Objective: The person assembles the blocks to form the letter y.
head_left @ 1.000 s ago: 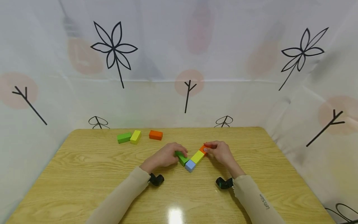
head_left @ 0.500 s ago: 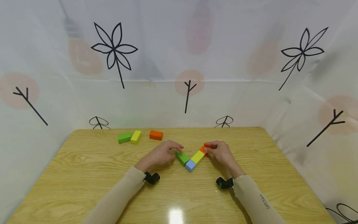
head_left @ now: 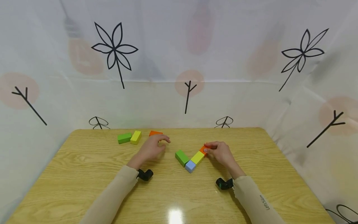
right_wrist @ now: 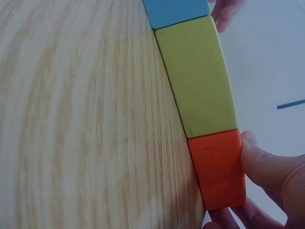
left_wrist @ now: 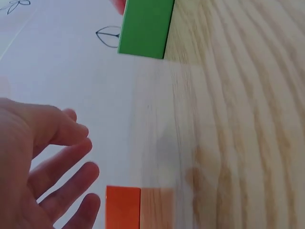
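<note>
Patterned cloth (head_left: 156, 99) around a wooden table (head_left: 84, 161) suggests a booth (head_left: 296, 109).

A pale backdrop (head_left: 156, 109) encloses the wood-grained table (head_left: 70, 186) on 3 sides, printed with 2 large black-outlined flowers (head_left: 113, 48), smaller twigs (head_left: 187, 97) and faint pinkish patches (head_left: 180, 88). A horizontal crease (head_left: 156, 81) crosses its far side; white glare (head_left: 175, 215) shines on the table's near part.

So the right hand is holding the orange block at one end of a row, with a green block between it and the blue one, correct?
Not quite: the one between is a yellow block, not green, as the right wrist view shows. The right hand does hold the orange block at one end, with the blue block at the other.
</note>
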Action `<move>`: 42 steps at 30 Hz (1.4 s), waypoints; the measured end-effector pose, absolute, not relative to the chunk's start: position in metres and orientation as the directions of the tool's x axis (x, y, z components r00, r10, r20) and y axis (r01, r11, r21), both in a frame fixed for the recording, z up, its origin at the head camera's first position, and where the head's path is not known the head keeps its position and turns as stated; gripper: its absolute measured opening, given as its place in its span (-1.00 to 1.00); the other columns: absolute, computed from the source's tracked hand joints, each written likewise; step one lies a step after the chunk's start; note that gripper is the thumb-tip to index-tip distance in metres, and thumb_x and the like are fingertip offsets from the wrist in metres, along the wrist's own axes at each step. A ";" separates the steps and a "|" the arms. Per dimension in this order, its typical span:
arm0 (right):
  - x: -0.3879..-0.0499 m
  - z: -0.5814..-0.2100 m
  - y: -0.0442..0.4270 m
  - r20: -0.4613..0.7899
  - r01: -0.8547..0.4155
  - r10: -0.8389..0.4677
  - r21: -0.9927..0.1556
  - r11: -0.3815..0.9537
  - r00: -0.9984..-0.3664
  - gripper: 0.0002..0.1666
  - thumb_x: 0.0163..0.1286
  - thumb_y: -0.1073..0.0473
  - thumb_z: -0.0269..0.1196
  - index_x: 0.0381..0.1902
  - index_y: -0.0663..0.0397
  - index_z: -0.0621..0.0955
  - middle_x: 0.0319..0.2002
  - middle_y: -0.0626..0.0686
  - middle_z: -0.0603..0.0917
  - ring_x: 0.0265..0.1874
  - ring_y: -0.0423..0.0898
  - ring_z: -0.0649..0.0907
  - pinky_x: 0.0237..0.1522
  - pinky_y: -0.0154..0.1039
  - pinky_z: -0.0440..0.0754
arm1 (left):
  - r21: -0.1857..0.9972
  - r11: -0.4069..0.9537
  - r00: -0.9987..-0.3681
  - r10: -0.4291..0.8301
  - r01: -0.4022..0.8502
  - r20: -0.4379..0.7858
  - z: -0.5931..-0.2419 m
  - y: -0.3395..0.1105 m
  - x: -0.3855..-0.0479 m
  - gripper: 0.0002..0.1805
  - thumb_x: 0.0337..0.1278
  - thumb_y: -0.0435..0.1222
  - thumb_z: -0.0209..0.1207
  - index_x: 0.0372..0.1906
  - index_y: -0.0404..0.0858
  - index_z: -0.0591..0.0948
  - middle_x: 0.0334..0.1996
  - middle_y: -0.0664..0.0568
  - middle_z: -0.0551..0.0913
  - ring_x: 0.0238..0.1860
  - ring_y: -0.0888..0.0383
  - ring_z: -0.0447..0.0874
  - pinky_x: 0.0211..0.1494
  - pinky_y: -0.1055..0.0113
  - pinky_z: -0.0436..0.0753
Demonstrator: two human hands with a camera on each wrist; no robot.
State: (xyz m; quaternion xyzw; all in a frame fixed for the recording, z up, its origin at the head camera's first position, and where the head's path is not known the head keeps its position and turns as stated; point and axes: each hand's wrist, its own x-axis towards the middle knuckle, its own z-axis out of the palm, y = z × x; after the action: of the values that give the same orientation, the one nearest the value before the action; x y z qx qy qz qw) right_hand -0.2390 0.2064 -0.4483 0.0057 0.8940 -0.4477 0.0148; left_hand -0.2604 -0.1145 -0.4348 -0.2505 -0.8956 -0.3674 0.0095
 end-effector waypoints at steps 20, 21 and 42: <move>-0.238 -0.448 0.206 -0.030 0.025 0.002 -0.801 0.597 -1.000 -0.68 0.33 0.27 0.37 0.03 0.22 0.72 0.11 0.23 0.65 0.07 0.14 0.61 0.00 -0.07 0.64 | 0.573 0.760 -0.951 0.221 0.308 0.218 -0.450 -0.138 -0.282 -0.68 0.20 -0.36 0.26 0.07 -0.25 0.69 0.33 -0.11 0.45 0.35 -0.17 0.32 0.31 -0.03 0.43; -0.238 -0.448 0.206 -0.031 0.027 0.003 -0.802 0.596 -1.000 -0.68 0.33 0.27 0.37 0.04 0.22 0.72 0.12 0.23 0.65 0.07 0.14 0.62 -0.01 -0.08 0.64 | 0.555 0.772 -0.949 0.226 0.312 0.219 -0.449 -0.138 -0.281 -0.67 0.20 -0.34 0.27 0.08 -0.26 0.69 0.32 -0.11 0.45 0.34 -0.17 0.34 0.29 -0.03 0.45; -0.237 -0.449 0.206 -0.002 0.003 0.002 -0.801 0.599 -1.000 -0.68 0.33 0.28 0.37 0.03 0.23 0.72 0.11 0.24 0.65 0.05 0.14 0.62 -0.03 -0.10 0.65 | 0.461 0.862 -0.975 0.145 0.208 0.170 -0.436 -0.126 -0.284 -0.68 0.20 -0.09 0.36 -0.09 -0.22 0.78 0.14 -0.01 0.58 0.15 -0.04 0.51 0.04 0.06 0.61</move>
State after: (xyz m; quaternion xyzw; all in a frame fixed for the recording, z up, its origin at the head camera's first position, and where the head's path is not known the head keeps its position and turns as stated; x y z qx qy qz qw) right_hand -0.2375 0.2056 -0.4492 0.0013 0.8942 -0.4477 0.0005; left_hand -0.2844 -0.1256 -0.4361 -0.0916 -0.9628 -0.2458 0.0647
